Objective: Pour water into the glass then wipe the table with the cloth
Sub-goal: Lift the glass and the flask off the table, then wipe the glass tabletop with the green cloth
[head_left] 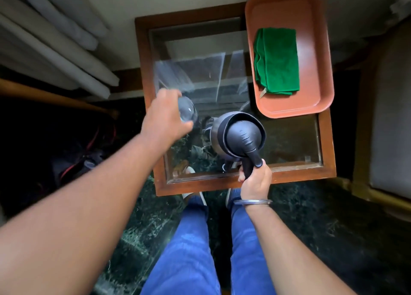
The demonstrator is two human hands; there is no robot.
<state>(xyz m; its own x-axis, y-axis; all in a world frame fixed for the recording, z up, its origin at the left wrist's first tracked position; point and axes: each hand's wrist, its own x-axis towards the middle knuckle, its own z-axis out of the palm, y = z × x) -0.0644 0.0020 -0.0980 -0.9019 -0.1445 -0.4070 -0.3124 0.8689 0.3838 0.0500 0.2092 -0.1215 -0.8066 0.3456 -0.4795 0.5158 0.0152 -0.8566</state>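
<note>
My left hand [164, 114] wraps around a clear glass [188, 110] over the left part of the glass-topped table [146, 57]. My right hand [255, 179] grips the black handle of a dark kettle [241, 137], which is seen from above near the table's front edge, just right of the glass. Its lid is closed and no water shows. A folded green cloth [277, 60] lies on an orange-brown tray [311, 103] at the table's far right corner, apart from both hands.
The table has a wooden frame [327, 161] around a reflective glass pane. A chair cushion [391, 117] stands to the right, pale curtains [55, 39] hang at left, and my legs in blue trousers [189, 250] stand on dark marble floor below.
</note>
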